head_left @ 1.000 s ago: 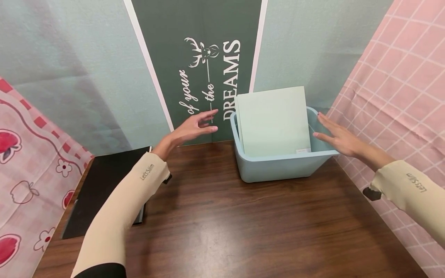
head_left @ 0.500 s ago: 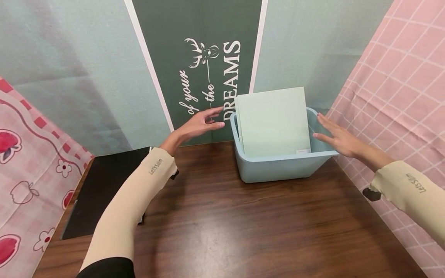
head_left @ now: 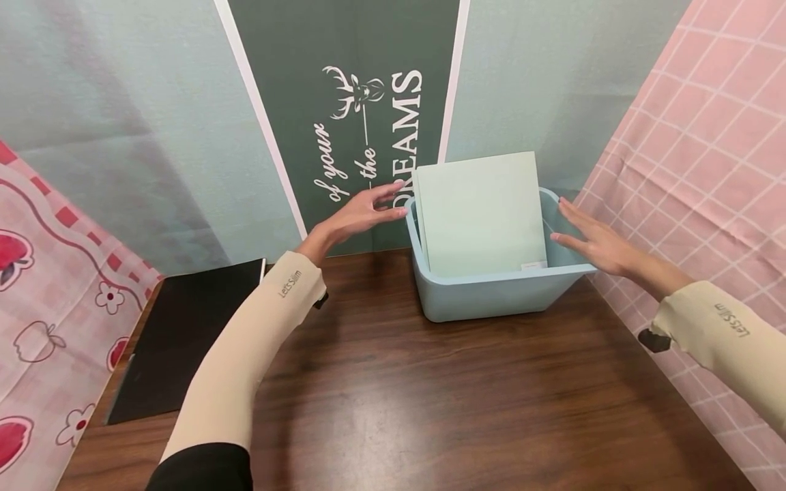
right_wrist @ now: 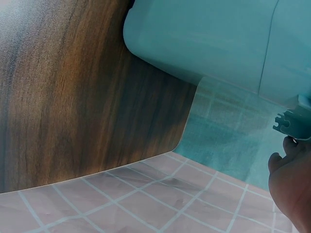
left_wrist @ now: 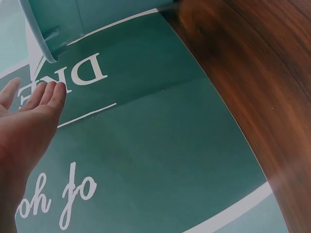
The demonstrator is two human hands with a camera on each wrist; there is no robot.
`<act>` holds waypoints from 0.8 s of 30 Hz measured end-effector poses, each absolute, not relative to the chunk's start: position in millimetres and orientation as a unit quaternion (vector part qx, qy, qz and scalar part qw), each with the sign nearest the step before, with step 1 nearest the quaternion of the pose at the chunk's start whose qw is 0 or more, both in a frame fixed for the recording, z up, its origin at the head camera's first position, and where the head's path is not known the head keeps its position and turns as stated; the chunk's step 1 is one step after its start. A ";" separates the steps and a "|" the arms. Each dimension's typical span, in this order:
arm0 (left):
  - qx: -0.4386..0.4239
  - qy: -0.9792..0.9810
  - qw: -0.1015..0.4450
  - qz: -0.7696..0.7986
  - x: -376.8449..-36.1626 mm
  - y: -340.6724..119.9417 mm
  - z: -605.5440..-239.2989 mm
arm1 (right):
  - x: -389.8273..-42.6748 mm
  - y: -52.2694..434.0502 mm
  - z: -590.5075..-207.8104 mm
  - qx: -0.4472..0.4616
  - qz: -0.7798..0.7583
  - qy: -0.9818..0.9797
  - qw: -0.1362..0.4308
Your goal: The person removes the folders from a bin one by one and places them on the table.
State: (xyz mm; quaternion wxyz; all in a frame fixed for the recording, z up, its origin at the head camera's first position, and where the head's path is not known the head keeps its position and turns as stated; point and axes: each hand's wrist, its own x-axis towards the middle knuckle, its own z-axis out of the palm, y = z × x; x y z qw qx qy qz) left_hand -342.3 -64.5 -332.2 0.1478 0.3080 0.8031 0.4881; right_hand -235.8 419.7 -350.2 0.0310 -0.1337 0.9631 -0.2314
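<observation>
In the head view a light blue plastic bin (head_left: 485, 298) stands at the back right of the table. Two pale green flat sheets or folders (head_left: 482, 215) stand upright inside it, rising above the rim, with a small white label low on the front one. My left hand (head_left: 356, 215) hovers at the bin's left end, thumb and fingers apart, fingertips right at the rim. At the other end my right hand (head_left: 598, 242) lies along the right rim, fingers extended and thumb spread. The right wrist view shows its fingertips (right_wrist: 289, 145) close under the rim.
A black folder (head_left: 178, 334) lies flat on the dark wooden table (head_left: 393, 402) at the left, partly behind the left sleeve. A green printed cloth (head_left: 344, 41) hangs at the back, and a pink checked cloth (head_left: 712, 157) closes off the right side.
My left hand has moved right, from well beside the bin up to its left rim. The right hand, the bin and the pale green sheets stay in place.
</observation>
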 end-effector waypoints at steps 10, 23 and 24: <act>0.299 0.805 0.155 0.489 -351.8 -50.6 -333.7 | -236.9 420.5 -351.2 -0.130 -0.233 0.963 0.034; 0.303 0.786 0.153 0.517 -361.7 -36.3 -334.3 | -236.3 419.6 -349.4 -0.126 -0.232 0.964 0.036; 0.301 0.785 0.155 0.518 -362.3 -35.5 -334.2 | -236.3 419.2 -348.9 -0.127 -0.232 0.964 0.037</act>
